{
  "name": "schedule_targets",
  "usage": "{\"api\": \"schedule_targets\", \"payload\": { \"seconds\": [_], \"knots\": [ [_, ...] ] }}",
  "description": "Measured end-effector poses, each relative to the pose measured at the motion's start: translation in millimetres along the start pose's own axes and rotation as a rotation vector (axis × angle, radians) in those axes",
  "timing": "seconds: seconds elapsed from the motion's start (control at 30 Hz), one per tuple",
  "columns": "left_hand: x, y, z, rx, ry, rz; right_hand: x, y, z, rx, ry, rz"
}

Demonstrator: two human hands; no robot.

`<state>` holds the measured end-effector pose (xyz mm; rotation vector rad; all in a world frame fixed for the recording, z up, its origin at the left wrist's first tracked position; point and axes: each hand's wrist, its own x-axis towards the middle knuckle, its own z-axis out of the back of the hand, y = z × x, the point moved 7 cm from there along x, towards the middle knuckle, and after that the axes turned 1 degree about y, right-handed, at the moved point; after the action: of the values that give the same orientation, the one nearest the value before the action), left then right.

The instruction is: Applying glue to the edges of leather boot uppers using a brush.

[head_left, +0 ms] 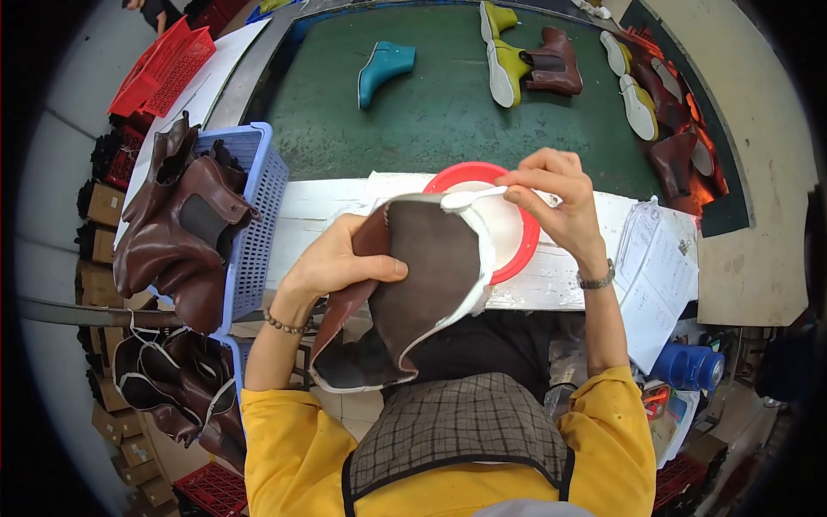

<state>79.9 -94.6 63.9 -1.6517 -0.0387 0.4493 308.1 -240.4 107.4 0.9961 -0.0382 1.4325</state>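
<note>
"How are the hands set?"

"The left grip [338,258] is closed on the brown leather boot upper [435,267], thumb on the dark lining, fingers mostly hidden behind. The right grip [556,202] pinches a slim white applicator [478,197], its tip over the upper's far edge; whether it has bristles I can't tell."

"And where is the upper?"

"Raised over the lap and the near side of the white counter [551,295], overlapping the left part of the red bowl [530,241]."

"Why hold it that way?"

"Probably to spread the mouth open and turn the white-coated rim towards the right hand. The bowl of white liquid [504,226] presumably sits close so the applicator travels little."

"The blue basket [274,189]?"

"Left of the work, heaped with brown ankle boots [185,233], likely for easy reach."

"Any brands or writing?"

"No brand I can make out. The papers [642,280] on the right bear handwriting, too small to read."
</note>
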Motion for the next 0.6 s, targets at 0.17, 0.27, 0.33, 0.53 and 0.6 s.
{"api": "schedule_targets", "payload": {
  "seconds": [0.17, 0.27, 0.33, 0.53, 0.6],
  "knots": [
    [7.7, 17.0, -5.7, 0.094, 0.125, 0.075, 30.8, 16.8, -10.8, 0.070, 0.063, 0.174],
    [-2.8, 6.7, 5.5, 0.183, 0.039, 0.069, 33.6, 21.6, -8.8, 0.052, 0.025, 0.173],
    [-10.4, -13.7, 15.8, 0.179, -0.098, -0.114, 22.0, 6.7, 0.3, 0.134, -0.086, 0.047],
    [-35.5, -13.4, 104.7, 0.599, -0.886, -0.135, -46.6, -21.7, 8.4, -0.154, 0.078, -0.394],
    [-31.2, 14.8, 122.3, 0.568, -0.958, -0.131, -60.1, -25.0, 2.1, -0.216, 0.074, -0.372]
  ]
}}
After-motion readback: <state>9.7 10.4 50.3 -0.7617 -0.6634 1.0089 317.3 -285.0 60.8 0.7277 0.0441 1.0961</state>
